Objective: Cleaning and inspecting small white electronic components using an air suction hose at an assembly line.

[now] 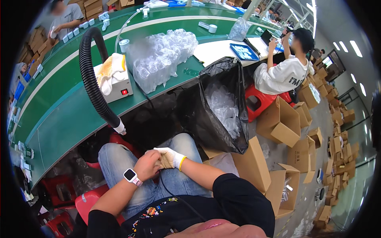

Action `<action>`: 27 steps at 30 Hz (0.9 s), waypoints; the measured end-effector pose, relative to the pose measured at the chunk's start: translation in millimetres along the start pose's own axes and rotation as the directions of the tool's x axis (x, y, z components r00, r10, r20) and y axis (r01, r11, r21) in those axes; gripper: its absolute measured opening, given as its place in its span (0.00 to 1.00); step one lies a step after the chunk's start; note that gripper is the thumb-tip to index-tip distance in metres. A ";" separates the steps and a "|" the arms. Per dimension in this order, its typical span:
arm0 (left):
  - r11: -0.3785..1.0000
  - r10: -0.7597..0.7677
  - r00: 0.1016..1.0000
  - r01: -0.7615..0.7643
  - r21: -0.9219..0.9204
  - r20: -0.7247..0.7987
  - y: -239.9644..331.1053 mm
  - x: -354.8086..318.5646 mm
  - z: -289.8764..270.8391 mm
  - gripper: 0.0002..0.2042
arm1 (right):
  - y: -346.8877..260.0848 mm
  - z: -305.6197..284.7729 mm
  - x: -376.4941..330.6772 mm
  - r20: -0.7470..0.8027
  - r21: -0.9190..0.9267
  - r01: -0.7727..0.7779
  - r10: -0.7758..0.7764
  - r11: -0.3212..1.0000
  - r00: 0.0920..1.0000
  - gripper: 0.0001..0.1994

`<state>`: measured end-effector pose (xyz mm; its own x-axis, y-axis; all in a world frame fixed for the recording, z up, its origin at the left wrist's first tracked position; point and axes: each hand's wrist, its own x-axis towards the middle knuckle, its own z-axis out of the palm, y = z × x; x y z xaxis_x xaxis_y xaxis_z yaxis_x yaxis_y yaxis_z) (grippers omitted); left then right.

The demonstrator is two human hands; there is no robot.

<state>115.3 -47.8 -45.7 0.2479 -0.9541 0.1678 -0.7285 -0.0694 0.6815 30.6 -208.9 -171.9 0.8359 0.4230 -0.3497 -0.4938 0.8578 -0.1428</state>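
Observation:
Over my lap, my bare left hand [147, 166], with a white watch [129, 174] on the wrist, presses against the fingers of my right hand [170, 158]. The right hand wears a white knitted work glove [173, 156] with a yellow cuff. The left fingers are curled onto the glove's finger end. My right fingertips are hidden behind the left hand. Ahead, a black corrugated hose [85, 67] bends down from the bench to a pale nozzle [120, 127] above my knees. Another white and yellow glove [112, 73] lies on a white machine box [124, 88] with a red switch.
On the green bench [59, 133] stands a big bundle of clear plastic pieces [160, 57]. A black bin bag [194, 109] holding clear plastic hangs right of my knees. Cardboard boxes [283, 121] crowd the right floor. A co-worker [281, 73] sits beyond, by a blue tray [244, 52].

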 end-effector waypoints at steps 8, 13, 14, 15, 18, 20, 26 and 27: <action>0.989 0.141 0.984 -0.135 -0.063 0.106 -3.9 0.9 5.2 0.19 | -1.4 -18.6 9.3 0.006 0.019 -0.051 0.051 0.998 0.999 0.21; 0.980 0.196 0.971 -0.188 -0.070 0.136 -2.7 -2.1 2.3 0.18 | -5.3 5.5 1.9 -0.021 -0.027 -0.088 0.088 0.996 0.996 0.20; 0.981 0.190 0.972 -0.183 -0.067 0.135 -2.2 -3.7 1.1 0.18 | -3.8 0.0 6.8 -0.018 -0.028 -0.093 0.093 0.995 0.996 0.20; 0.984 0.174 0.976 -0.167 -0.062 0.134 -1.4 -6.0 -0.7 0.18 | -1.2 -6.0 13.6 -0.007 0.004 -0.125 0.125 0.992 0.992 0.19; 0.983 0.177 0.974 -0.168 -0.072 0.143 5.9 0.2 -1.9 0.16 | -1.4 -29.2 14.7 -0.001 0.074 -0.152 0.153 0.986 0.988 0.19; 0.982 0.175 0.976 -0.165 -0.090 0.131 6.6 0.1 -4.8 0.16 | 0.0 -34.7 17.7 0.000 0.077 -0.162 0.163 0.984 0.987 0.18; 0.985 0.161 0.983 -0.155 -0.069 0.091 5.5 2.0 -5.4 0.18 | -3.7 -41.8 18.5 0.044 0.033 -0.159 0.158 0.987 0.987 0.17; 0.989 0.146 0.987 -0.143 -0.048 0.069 6.3 2.3 -6.8 0.18 | -3.9 -38.5 18.4 0.021 0.038 -0.128 0.128 0.991 0.992 0.17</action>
<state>115.6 -48.5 -36.2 0.0939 -0.9719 0.2160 -0.7252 0.0819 0.6837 38.6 -215.7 -213.4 0.7709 0.5352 -0.3454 -0.5876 0.8068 -0.0614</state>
